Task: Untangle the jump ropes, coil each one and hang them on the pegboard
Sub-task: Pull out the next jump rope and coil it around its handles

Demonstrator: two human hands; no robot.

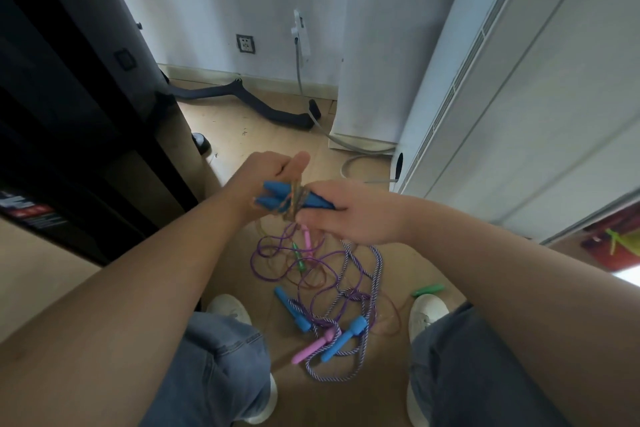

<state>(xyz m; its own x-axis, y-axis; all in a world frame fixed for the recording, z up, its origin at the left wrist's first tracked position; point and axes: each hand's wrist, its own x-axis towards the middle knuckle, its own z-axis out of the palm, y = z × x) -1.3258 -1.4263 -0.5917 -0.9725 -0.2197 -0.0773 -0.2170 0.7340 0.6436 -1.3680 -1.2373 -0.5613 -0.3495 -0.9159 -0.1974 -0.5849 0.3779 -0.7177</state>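
As jump ropes [322, 288] lie tangled on the floor [242, 135], a person holds a rope-wound pair of blue handles [277, 193].
Close together, the left hand [270, 172] and right hand [353, 215] each grip the bundle above the tangle, between white shoes [228, 308].
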